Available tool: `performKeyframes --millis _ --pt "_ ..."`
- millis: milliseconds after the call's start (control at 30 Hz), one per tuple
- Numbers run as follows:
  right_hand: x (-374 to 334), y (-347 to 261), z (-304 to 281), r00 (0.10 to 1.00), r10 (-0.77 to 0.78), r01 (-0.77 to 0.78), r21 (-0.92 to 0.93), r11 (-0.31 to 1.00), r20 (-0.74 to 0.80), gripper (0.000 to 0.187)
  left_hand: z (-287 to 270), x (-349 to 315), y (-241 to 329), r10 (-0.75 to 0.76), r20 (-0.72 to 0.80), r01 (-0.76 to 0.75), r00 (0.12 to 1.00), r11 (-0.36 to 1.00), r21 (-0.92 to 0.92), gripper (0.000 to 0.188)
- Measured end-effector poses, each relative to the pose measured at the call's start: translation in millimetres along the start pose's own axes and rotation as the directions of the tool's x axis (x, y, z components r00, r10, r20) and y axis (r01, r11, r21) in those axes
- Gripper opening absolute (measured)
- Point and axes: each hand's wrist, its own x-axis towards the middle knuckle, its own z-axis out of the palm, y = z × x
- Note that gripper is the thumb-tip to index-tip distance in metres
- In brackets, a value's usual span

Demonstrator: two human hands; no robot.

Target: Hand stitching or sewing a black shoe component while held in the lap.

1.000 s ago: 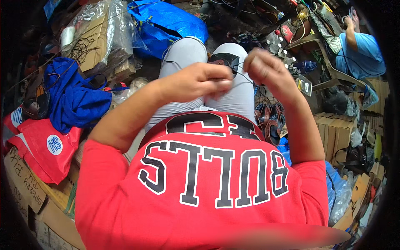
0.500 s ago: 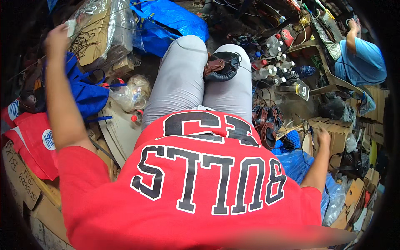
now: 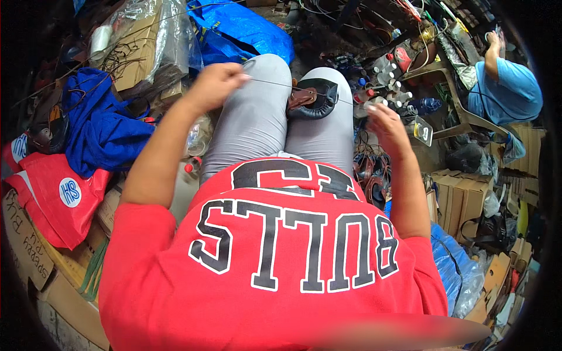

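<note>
A black shoe with brown leather pieces [image 3: 316,109] rests across my thighs, near the knees. My left hand [image 3: 219,85] is closed above my left thigh, with a thin dark thread [image 3: 266,81] running from its fingertips. That thread passes over the shoe toward my right hand [image 3: 387,128]. The right fingers are bent and pinched together at the thread's other end, just right of my right knee. Whether a needle is in either hand is too small to tell.
At upper left stand a white cylinder [image 3: 100,42] and plastic-wrapped cardboard [image 3: 139,52]. Blue cloth [image 3: 96,128] and a red bag [image 3: 61,196] lie left. Several bottles [image 3: 386,73], cardboard boxes [image 3: 459,196] and a person in blue [image 3: 506,88] are on the right.
My left hand has come from the white cylinder at far left inward to my left thigh. My right hand has risen from the right side to beside my right knee.
</note>
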Motion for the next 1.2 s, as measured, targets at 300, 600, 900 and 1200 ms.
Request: performKeyframes --millis 300,600,900,1200 --pt "-1 3 -36 0.974 -0.003 -0.116 -0.507 0.854 -0.227 0.028 -4 8 -32 0.037 -0.337 -0.085 0.941 0.988 -0.128 0.027" --pt "45 -38 31 0.955 -0.252 0.296 -0.591 0.750 0.158 0.010 79 85 71 0.310 0.203 -0.242 0.929 0.922 -0.303 0.029" --pt "58 -20 19 0.941 -0.181 0.310 -0.513 0.801 0.286 0.011 82 102 55 0.233 0.435 -0.036 0.869 0.909 -0.415 0.026" --pt "45 0 25 0.966 -0.142 0.208 -0.323 0.923 0.216 0.011 92 102 51 0.197 0.523 0.200 0.829 0.769 -0.607 0.023"
